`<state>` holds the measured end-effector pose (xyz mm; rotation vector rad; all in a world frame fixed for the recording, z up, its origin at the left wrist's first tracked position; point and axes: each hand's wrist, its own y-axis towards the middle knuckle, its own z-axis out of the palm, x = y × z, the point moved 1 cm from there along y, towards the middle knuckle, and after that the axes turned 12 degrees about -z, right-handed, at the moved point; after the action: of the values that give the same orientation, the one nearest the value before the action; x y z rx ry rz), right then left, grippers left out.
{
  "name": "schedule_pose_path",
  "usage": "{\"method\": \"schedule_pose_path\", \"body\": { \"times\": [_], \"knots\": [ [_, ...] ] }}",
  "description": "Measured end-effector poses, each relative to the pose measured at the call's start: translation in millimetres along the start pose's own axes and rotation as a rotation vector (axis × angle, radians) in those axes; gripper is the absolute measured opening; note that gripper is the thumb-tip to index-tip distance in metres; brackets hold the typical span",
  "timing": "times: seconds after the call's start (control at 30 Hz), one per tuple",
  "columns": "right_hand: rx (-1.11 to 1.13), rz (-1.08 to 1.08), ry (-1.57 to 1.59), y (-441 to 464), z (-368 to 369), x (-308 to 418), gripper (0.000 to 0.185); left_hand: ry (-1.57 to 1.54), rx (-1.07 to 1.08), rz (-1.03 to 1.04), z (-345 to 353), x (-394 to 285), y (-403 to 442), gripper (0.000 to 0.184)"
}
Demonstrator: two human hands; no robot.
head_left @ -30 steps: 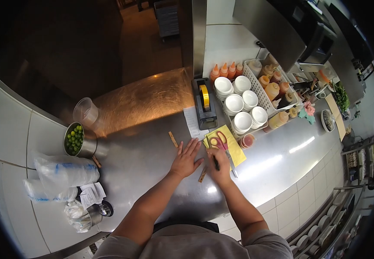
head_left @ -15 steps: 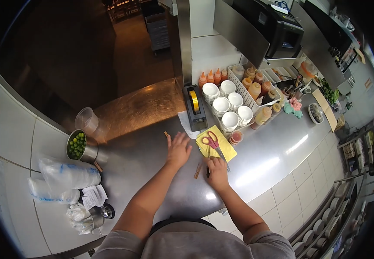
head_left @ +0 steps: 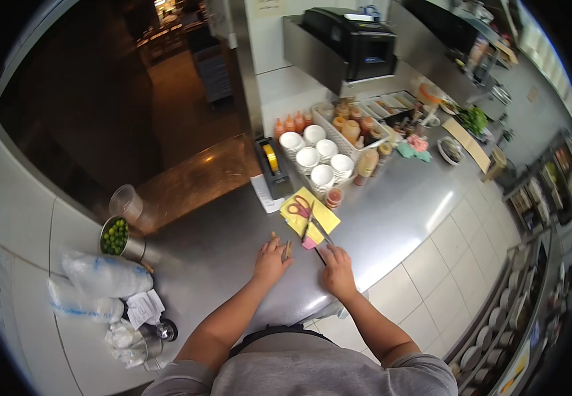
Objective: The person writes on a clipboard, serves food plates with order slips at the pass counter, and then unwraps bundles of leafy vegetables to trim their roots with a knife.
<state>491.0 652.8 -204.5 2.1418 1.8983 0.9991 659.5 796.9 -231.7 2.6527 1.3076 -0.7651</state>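
My left hand (head_left: 272,264) is low over the steel counter, fingers bent around small brown wooden pieces that look like clothespins. One wooden piece (head_left: 288,249) shows by the thumb, and another (head_left: 273,235) pokes out past the fingertips. My right hand (head_left: 339,270) has its fingers curled on a slim dark stick-like thing (head_left: 319,255), perhaps a pen; its far end touches or nears a pink piece (head_left: 309,243). Beyond both hands, scissors with dark red handles (head_left: 300,208) lie on a yellow paper pad (head_left: 327,216), beside another thin dark item.
A tape dispenser (head_left: 272,165), stacked white cups (head_left: 308,159) and a sauce-bottle basket (head_left: 349,135) stand behind the pad. A small red-filled cup (head_left: 333,197) sits beside it. Limes in a metal pot (head_left: 132,248) and plastic-wrapped bundles (head_left: 106,274) are at left.
My left hand has come back toward me and right; the wooden piece that lay on the counter is now at its thumb. My right hand has moved off the pad's near edge. The view has shifted.
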Motion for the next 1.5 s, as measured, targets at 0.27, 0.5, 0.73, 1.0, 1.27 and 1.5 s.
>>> {"method": "schedule_pose_path", "body": {
  "times": [0.27,0.5,0.73,1.0,1.27,1.5],
  "knots": [
    [-0.007,0.354,0.245,-130,-52,72,0.050,-0.429,-0.204,0.241,-4,-12,-35,0.074],
    [-0.007,1.073,0.299,-307,-83,43,0.043,-0.640,0.091,0.195,10,-12,-130,0.065],
    [-0.473,1.370,0.716,-384,-126,-75,0.029,-0.662,0.114,0.319,33,-154,-92,0.054],
    [-0.548,1.290,0.686,-412,-272,-212,0.026,-0.716,0.502,0.605,164,-446,-97,0.045],
    [-0.648,1.288,0.676,-399,-337,-340,0.023,-0.550,0.787,0.629,258,-546,-28,0.041],
    [-0.220,1.243,0.354,-405,-368,-471,0.029,-0.505,0.799,0.457,322,-645,111,0.039]
  ]
}}
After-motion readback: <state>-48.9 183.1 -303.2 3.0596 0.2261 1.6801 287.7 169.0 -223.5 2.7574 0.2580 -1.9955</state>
